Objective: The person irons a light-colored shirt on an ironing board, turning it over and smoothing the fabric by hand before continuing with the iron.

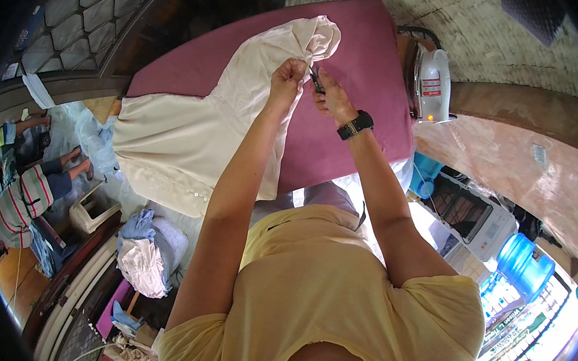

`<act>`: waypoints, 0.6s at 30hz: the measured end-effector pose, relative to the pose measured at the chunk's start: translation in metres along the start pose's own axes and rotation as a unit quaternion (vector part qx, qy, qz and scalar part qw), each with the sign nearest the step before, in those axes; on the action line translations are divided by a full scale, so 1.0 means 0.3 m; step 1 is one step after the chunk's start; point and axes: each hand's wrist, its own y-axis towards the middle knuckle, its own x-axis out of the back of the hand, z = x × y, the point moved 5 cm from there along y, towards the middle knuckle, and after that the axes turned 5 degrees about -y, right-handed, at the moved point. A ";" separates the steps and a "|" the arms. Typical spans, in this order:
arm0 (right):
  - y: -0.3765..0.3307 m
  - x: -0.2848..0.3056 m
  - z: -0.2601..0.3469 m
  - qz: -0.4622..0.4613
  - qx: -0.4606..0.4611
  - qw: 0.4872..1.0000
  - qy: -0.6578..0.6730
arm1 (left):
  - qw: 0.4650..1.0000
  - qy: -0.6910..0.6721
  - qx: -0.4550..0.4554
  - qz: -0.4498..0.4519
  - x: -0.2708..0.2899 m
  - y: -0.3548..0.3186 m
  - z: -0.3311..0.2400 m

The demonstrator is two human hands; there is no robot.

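- Moderate, fairly even light falls on the maroon board (362, 35) and cream garment (184, 144); soft shadows line its folds.
- Strong glare at lower right washes out the area around the blue bottle (525, 267).
- Straight edges bow toward the dark fisheye rim.

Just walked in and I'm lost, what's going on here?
A person's left hand pinches a cream garment near its bunched end. The right hand holds a small dark tool, possibly snips, with its tip close to the garment. The garment lies across a maroon padded board, with a white iron at the board's right.
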 end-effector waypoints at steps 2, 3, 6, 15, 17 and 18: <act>-0.002 -0.006 0.000 0.005 -0.015 1.000 0.001 | 1.000 0.003 -0.003 -0.004 0.003 -0.001 0.001; -0.002 -0.009 -0.001 0.009 -0.022 1.000 -0.001 | 1.000 0.002 -0.008 -0.002 0.003 0.000 0.002; 0.004 -0.009 0.000 0.012 -0.032 0.999 -0.018 | 1.000 -0.004 -0.017 0.000 0.010 0.005 0.013; 0.047 -0.017 0.006 0.006 -0.012 0.999 0.052 | 0.999 0.020 -0.033 0.001 0.023 0.017 0.033; 0.057 -0.018 0.001 0.001 -0.015 0.998 0.064 | 0.999 0.029 -0.034 -0.005 0.023 0.017 0.031; 0.061 -0.019 0.000 0.001 -0.015 0.998 0.069 | 0.999 0.036 -0.032 -0.010 0.023 0.016 0.031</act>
